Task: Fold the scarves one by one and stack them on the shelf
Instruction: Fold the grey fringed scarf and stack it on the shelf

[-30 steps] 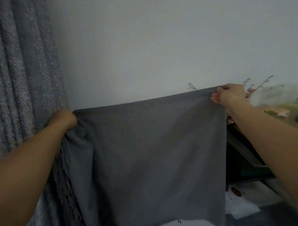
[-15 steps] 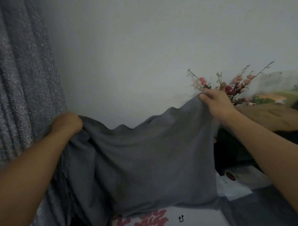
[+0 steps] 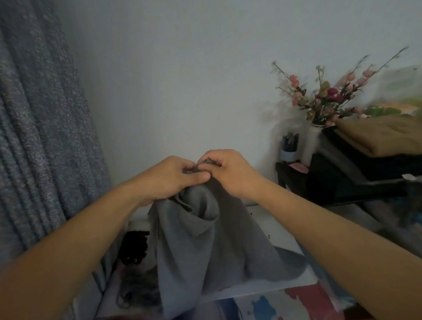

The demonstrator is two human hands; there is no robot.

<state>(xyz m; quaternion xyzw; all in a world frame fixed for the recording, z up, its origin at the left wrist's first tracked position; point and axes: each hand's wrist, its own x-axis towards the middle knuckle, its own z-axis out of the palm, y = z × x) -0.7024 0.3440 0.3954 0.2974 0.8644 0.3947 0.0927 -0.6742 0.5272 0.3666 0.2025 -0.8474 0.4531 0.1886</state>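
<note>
Both hands have come together since the earlier frames, when they held the grey scarf [image 3: 203,236] stretched wide between them. Now the left hand [image 3: 172,179] and the right hand [image 3: 226,172] meet knuckle to knuckle, each with fingers curled, pinching the scarf's top corners against each other. The cloth hangs doubled below the hands, in front of the white surface [image 3: 274,229], its lower edge trailing down toward the patterned floor.

I judge this to be the first fold, halving the width; further folds and the stacking remain.

To the right of the scarf, on the dark shelf [image 3: 349,176], lies a folded tan cloth [image 3: 383,134], beside a vase of flowers [image 3: 322,96]. Whether it is a scarf I cannot tell. Left of the scarf hangs a curtain [image 3: 29,118]. The scarf's bottom hem is hard to make out, and a dark heap just left of the scarf, low down, is too blurred to name.
</note>
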